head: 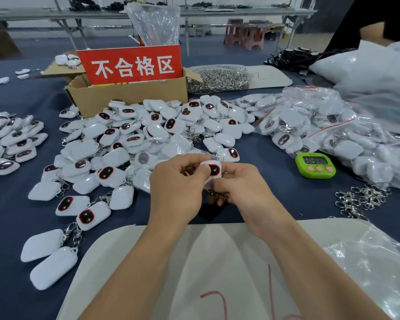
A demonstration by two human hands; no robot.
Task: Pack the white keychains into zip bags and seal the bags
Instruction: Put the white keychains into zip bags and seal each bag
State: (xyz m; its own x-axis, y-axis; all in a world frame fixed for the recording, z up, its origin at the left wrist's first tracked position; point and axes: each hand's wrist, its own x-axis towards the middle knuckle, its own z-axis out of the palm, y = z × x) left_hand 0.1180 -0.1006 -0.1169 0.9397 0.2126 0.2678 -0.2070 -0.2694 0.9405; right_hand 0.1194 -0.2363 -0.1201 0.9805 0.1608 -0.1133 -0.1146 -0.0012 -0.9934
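Between the near white sheet (pixel 194 262) and the loose heap (pixel 136 144), your hands meet over the blue table (pixel 275 188) around one white keychain (pixel 214 170). On progress: you are well in, but far from done. To your right a mound of bagged keychains (pixel 310 128) lies in clear bags with red seal lines, so a good share is packed. Ahead and to your left the loose heap is large, and a second spread (pixel 9 139) sits at the far left edge, all unbagged. The bulk of the work is left, by my reckoning.

Your left hand (pixel 178 181) has its fingers curled round the keychain's upper left side, thumb towards the dark window on its face. Your right hand (pixel 240 188) grips its right and lower edge, fingers bent under, with the metal clasp (pixel 218 195) hanging dark just below. A faint clear film (pixel 211 160) with a red mark shows at the keychain's top; it may be a zip bag already round it, though the view is too soft to say. If so, you are at the sealing step for this piece. The green timer (pixel 315 165) stands near, to the right of your hands.
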